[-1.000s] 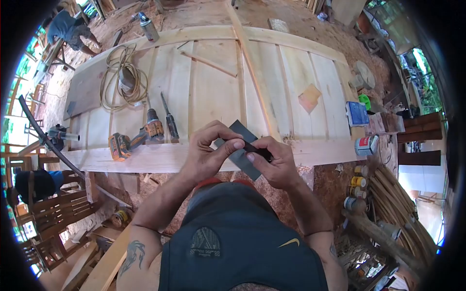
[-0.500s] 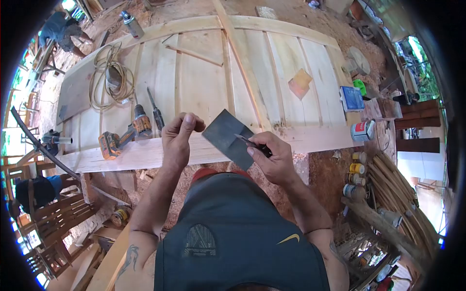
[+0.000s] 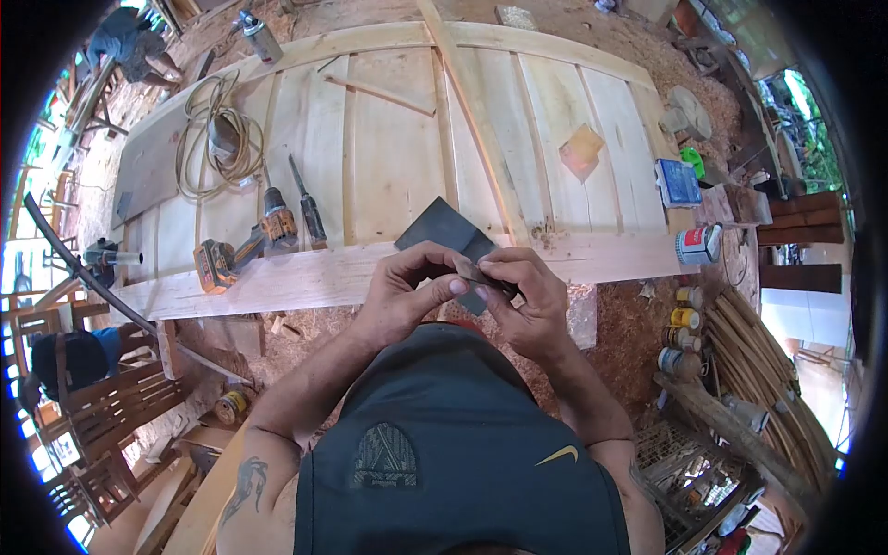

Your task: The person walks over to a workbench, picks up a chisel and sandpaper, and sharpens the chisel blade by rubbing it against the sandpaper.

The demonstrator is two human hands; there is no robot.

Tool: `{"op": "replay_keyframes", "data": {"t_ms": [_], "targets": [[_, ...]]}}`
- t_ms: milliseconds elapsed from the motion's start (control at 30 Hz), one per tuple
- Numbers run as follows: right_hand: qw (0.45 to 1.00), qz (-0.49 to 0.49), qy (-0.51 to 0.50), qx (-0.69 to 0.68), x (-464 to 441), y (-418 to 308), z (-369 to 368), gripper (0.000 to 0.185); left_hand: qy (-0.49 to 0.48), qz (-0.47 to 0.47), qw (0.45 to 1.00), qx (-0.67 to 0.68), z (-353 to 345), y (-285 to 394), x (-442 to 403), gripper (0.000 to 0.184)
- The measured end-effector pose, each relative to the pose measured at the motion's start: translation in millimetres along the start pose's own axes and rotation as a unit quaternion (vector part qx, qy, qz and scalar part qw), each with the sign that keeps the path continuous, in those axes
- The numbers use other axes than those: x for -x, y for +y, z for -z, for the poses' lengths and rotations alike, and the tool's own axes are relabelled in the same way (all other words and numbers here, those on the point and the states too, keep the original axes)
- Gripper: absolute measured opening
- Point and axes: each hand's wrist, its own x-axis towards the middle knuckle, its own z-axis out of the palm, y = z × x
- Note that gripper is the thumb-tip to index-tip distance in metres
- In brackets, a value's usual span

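Note:
A dark square sheet point(image 3: 442, 228) lies at the near edge of the large wooden panel point(image 3: 388, 157), partly beneath my hands. My right hand point(image 3: 529, 298) is closed on a small dark tool with a black handle, just over the sheet's right corner. The thumb and fingers of my left hand point(image 3: 416, 287) are pinched at the tip of that tool, and the fingers hide much of it. Whether the left fingers grip the tip itself or something small on it is too fine to tell.
On the panel are a cordless drill point(image 3: 242, 250), a chisel-like tool point(image 3: 310, 211), a coiled cord point(image 3: 220, 139), a long wooden strip point(image 3: 476, 120), a blue box point(image 3: 678, 183) and a can point(image 3: 698, 244). Another person point(image 3: 129, 44) bends at the far left.
Half a second ago my left hand was apart from the tool, left of the sheet; now it has come back to the tool's tip beside my right hand. The view has shifted slightly.

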Motion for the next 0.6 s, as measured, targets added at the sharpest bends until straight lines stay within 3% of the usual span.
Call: {"op": "replay_keyframes", "data": {"t_ms": [300, 400, 600], "targets": [[0.999, 0.034, -0.013, -0.010, 6.0, -1.8, -2.9, 0.031, 0.006, -0.010, 0.999, -0.049, 1.7, 5.0, 11.0, 0.025], [0.994, -0.012, -0.018, -0.103, 14.4, 4.4, -5.6, 0.032, -0.006, -0.048, 0.995, -0.086, 2.9, 6.8, 11.9, 0.025], [0.972, -0.014, -0.017, -0.235, 18.1, 9.7, -12.8, 0.034, -0.017, -0.082, 0.987, -0.136, 0.8, 18.7, 16.3, 0.023]]}}
